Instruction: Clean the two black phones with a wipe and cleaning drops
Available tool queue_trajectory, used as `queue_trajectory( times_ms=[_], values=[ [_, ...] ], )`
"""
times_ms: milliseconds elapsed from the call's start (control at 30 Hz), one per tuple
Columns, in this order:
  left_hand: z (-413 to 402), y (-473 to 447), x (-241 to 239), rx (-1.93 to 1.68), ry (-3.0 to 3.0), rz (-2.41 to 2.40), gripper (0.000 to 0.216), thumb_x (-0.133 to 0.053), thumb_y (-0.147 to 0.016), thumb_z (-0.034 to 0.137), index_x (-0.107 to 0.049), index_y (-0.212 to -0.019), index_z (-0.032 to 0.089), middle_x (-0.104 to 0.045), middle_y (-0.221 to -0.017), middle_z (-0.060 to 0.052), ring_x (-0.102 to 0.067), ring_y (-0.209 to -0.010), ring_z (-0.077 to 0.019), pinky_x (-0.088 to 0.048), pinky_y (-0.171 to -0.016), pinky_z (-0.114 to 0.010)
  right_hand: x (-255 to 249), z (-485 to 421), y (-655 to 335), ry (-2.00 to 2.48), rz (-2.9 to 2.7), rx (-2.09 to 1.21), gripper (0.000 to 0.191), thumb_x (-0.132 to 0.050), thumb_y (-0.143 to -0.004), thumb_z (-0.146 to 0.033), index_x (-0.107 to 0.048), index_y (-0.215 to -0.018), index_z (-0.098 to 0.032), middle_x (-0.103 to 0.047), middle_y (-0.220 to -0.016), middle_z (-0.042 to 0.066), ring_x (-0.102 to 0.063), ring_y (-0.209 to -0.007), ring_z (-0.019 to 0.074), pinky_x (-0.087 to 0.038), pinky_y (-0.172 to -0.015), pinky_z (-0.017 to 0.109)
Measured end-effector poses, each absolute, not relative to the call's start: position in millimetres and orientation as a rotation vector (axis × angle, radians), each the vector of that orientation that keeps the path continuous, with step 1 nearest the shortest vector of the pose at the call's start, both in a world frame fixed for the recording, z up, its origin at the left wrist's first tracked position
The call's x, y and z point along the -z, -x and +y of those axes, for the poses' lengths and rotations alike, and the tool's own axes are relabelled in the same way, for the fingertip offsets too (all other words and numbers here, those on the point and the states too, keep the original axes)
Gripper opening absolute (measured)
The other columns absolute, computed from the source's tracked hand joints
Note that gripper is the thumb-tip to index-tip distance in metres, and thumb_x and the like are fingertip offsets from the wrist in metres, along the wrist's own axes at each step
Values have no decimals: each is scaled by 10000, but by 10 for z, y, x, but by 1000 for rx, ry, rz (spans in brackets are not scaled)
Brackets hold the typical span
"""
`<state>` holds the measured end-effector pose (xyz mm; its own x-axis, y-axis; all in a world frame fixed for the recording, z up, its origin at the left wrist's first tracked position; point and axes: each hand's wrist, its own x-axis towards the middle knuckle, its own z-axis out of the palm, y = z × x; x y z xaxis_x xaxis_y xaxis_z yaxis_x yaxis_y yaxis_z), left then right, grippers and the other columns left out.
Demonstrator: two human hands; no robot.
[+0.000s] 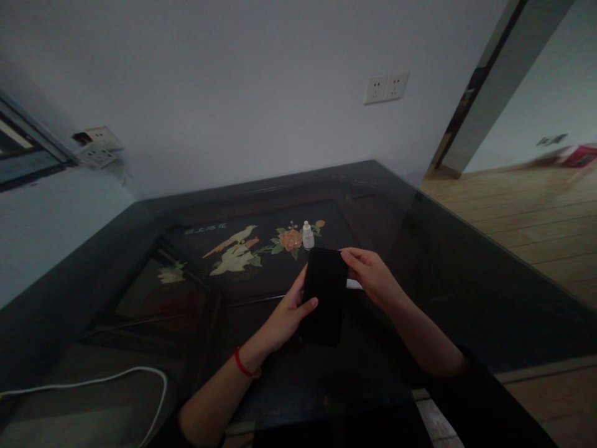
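A black phone (324, 292) with a dark screen is held above the dark table (457, 280). My left hand (286, 317) grips its left edge, thumb lying on the screen; a red band circles that wrist. My right hand (370, 274) pinches the phone's upper right corner with fingers closed. A small white object (354, 284) shows just under my right hand; I cannot make out what it is. A little white dropper bottle (308, 236) stands upright on the table just beyond the phone.
The table top bears an inlaid bird and flower picture (242, 249). A white cable (116, 379) loops over its near left corner. Wall sockets (385, 87) sit above, more sockets (96, 146) at left. Wooden floor (527, 211) lies to the right.
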<state>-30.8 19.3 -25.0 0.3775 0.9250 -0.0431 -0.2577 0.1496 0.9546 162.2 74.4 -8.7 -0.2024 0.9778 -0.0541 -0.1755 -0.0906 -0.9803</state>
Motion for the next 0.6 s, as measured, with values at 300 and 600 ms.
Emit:
queue_trajectory(
  times_ms=[300, 600],
  values=[
    [201, 253, 214, -1058, -1024, 751, 766, -704, -782, 286, -346, -1458, 317, -386, -1511, -40, -352, -1384, -264, -258, -1158, -415, 71, 727, -1584, 1067, -1301, -1346, 428, -658, -767, -468, -647, -1079, -174, -711, -903, 71, -667, -851, 220, -539, -747, 360],
    [260, 281, 246, -1178, -857, 889, 759, -717, -758, 329, -370, -1429, 258, -502, -1421, -77, -466, -1295, -280, -382, -1080, -414, 179, 703, -1537, 1138, -1414, -1503, 583, -576, -846, -432, -408, -1353, -198, -632, -780, 13, -631, -660, 149, -540, -542, 267]
  ],
)
